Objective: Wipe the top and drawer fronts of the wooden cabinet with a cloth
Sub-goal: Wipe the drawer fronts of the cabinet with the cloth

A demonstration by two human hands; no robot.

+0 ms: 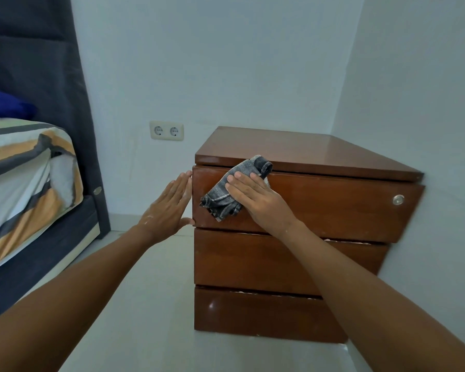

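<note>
A white wall (226,63) backs the scene, and a pale tiled floor (151,291) runs below it. At the left stands a bed (24,183) with a striped sheet and a dark padded headboard (38,63). The wooden cabinet (306,264) sits in the corner, its right side against the wall, with a glossy top (320,151) and three drawer fronts stacked under it. The top drawer front (346,208) carries a small round lock (398,200) near its right end. The left hand (169,208) lies flat and spread against the cabinet's left edge, gripping nothing. The right hand (258,200) presses flat, fingers spread, onto a crumpled grey cloth (234,189) held against the top drawer front, upper left; the cloth's tip reaches the top's front edge. A double socket (167,130) sits on the wall left of the cabinet
</note>
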